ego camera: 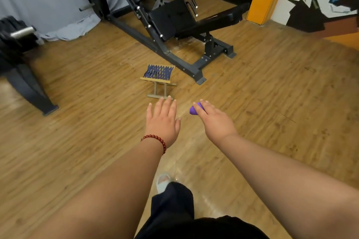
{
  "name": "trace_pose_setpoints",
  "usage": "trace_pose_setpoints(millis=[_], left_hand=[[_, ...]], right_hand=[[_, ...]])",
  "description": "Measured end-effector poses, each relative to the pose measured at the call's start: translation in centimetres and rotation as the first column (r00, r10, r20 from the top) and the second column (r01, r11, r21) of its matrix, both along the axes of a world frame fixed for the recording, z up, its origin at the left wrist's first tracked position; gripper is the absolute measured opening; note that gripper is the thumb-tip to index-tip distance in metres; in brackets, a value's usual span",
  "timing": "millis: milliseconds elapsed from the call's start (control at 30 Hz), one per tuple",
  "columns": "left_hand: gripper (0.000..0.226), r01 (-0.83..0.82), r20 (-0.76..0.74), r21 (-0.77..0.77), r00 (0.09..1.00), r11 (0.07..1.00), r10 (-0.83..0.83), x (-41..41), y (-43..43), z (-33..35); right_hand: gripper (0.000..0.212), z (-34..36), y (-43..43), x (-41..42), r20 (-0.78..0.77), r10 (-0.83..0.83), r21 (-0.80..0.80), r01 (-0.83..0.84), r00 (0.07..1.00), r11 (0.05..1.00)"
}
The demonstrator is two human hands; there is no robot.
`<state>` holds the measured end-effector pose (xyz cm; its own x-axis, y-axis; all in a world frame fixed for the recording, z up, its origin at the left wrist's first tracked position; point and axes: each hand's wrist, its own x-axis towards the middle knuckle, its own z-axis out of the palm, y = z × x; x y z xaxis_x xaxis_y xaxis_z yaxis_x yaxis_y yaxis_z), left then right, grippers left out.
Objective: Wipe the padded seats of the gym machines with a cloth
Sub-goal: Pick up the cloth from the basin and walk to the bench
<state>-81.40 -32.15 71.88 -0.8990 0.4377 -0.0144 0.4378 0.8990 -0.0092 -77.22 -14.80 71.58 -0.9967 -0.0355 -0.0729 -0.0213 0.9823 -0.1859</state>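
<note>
Right hand (pixel 212 120) grips the purple cloth (pixel 195 110), bunched up w/ most of it hidden under the fingers, prob ready for wiping. Left hand (pixel 163 120) is empty, fingers spread flat. Both arms reach toward the black seat (pixel 211 20) (well apart). Machine (pixel 155 11) top cut off; 1 stool (pixel 159 79) between.

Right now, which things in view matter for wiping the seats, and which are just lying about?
For the job:
- purple cloth, bunched in the right hand
- black padded seat of the gym machine ahead
- left hand, open and empty

Just lying about:
- small folding stool on the wooden floor
- weight plates on the rack at left
- grey sheet behind
</note>
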Motion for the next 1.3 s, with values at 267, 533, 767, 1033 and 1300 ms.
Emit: trace_pose_setpoints(millis=[267,533,767,1033,1300], left_hand=[[0.061,0.118,-0.001,-0.030,0.993,0.993,-0.118,-16.6,-1.2,1.6],[0.061,0.146,0.025,-0.063,0.989,0.987,-0.145,-30.2,-0.6,0.4],[0.061,0.104,0.009,-0.063,0.995,0.993,-0.104,-43.4,4.1,-0.3],[0.060,0.071,0.052,-0.043,0.996,0.997,-0.069,-55.3,9.0,-0.2],[0.061,0.145,0.079,-0.080,0.987,0.986,-0.139,-67.5,9.9,-1.7]], right_hand=[[0.074,0.1,-1.7,-15.3,0.013,-0.073,-0.002,0.073,0.997,0.997],[0.076,-0.6,-0.8,-28.3,0.036,-0.100,-0.033,0.101,0.994,0.994],[0.078,-1.0,3.6,-42.2,0.032,-0.051,-0.031,0.052,0.998,0.998],[0.077,-0.6,8.2,-55.1,0.054,-0.007,-0.022,0.008,0.999,1.000],[0.080,-1.9,9.2,-66.6,0.092,-0.076,-0.028,0.079,0.993,0.996]])
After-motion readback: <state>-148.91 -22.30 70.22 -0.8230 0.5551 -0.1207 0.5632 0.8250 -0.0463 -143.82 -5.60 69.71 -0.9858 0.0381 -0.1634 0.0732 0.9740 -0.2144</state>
